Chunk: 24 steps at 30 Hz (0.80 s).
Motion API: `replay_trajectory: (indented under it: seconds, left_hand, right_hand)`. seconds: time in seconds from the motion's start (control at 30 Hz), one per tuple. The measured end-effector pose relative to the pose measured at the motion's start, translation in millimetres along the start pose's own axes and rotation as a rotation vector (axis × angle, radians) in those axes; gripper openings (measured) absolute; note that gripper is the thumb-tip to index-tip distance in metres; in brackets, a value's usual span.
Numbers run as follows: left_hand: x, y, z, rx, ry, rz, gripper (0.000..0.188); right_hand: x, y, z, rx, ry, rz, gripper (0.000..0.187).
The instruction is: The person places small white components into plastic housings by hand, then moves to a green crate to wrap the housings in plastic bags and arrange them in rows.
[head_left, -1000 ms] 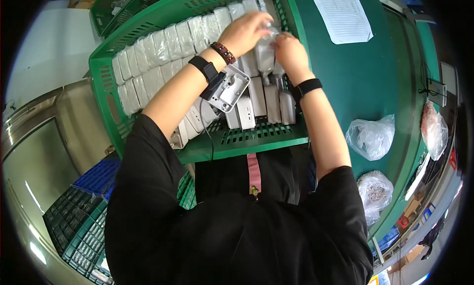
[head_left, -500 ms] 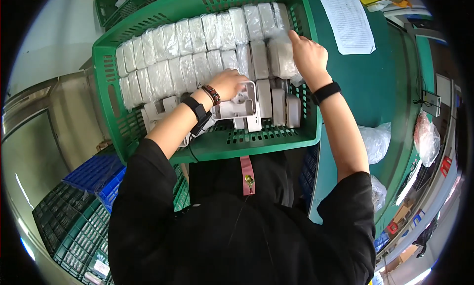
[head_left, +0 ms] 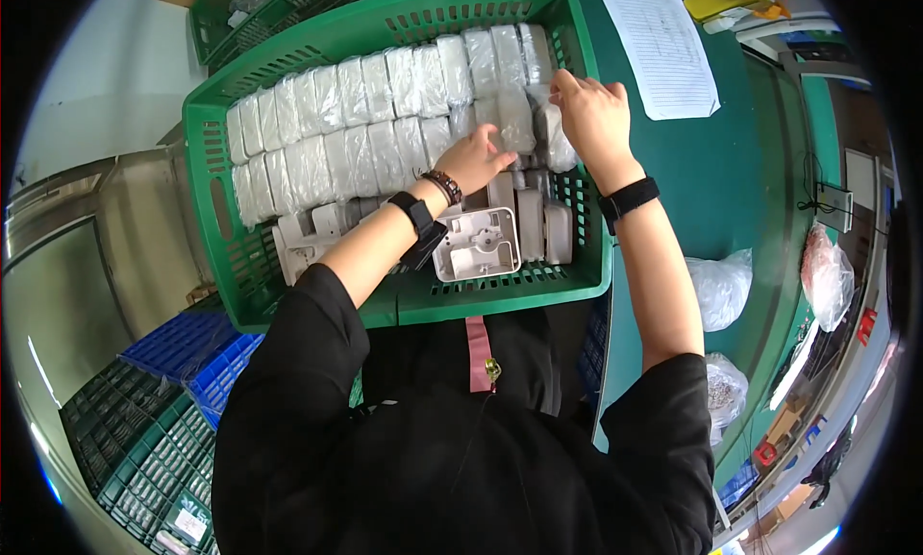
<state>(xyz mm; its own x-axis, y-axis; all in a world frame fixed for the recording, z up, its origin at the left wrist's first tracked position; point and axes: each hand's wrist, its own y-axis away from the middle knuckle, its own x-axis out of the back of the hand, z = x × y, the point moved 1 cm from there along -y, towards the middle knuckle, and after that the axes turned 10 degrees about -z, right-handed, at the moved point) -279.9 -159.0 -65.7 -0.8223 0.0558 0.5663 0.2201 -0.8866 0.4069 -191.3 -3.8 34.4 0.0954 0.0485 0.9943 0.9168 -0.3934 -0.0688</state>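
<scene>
A green plastic crate (head_left: pixel 397 306) holds two long rows of white boxy pieces (head_left: pixel 327 91) in see-through plastic bags. My right hand (head_left: pixel 594 118) is closed at the crate's right side, its bent fingers pinching the top of a bagged white piece (head_left: pixel 558 144). Beside that lies another bagged piece (head_left: pixel 515 119). My left hand (head_left: pixel 468 161) reaches over the middle of the crate with thumb and forefinger apart, close to this second piece. An unbagged white plastic housing (head_left: pixel 478 245) lies below my left wrist, its hollow inside facing up. More unbagged white housings (head_left: pixel 293 245) lie at the near left.
Right of the crate, a green tabletop (head_left: pixel 685 190) carries a printed sheet (head_left: pixel 661 46) and bags of small parts (head_left: pixel 721 288). Blue crates (head_left: pixel 183 339) and a dark green stacked crate (head_left: pixel 144 488) stand at the lower left. Another green crate (head_left: pixel 279 12) is behind.
My left hand has come off the unbagged housing and moved right and slightly up. That housing now rests lower with its inside showing. My right hand has shifted slightly left and down, still at the bagged pieces.
</scene>
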Motion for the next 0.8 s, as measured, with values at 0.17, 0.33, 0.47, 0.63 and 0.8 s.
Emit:
replay_trajectory:
  seconds: [0.17,0.33,0.47,0.63,0.8]
  left_hand:
    - [-10.5,-27.5,11.5,0.111,-0.127,0.127,0.041]
    - [2.3,-38.8,17.6,0.116,-0.374,-0.035,0.031]
    - [16.6,-25.7,62.2,-0.06,-0.253,0.136,0.019]
    - [36.1,2.4,68.2,-0.429,-0.067,0.579,0.011]
    - [54.0,29.8,80.6,-0.296,0.62,0.299,0.009]
  right_hand:
    - [1.8,16.4,20.7,-0.176,-0.265,0.062,0.003]
    - [18.7,11.5,10.4,-0.065,-0.253,0.073,0.007]
    - [-10.5,7.6,35.4,-0.203,-0.207,0.018,0.005]
    - [47.0,-1.4,16.7,-0.265,-0.712,0.363,0.014]
    - [110.6,20.3,-1.7,-0.258,-1.008,0.564,0.034]
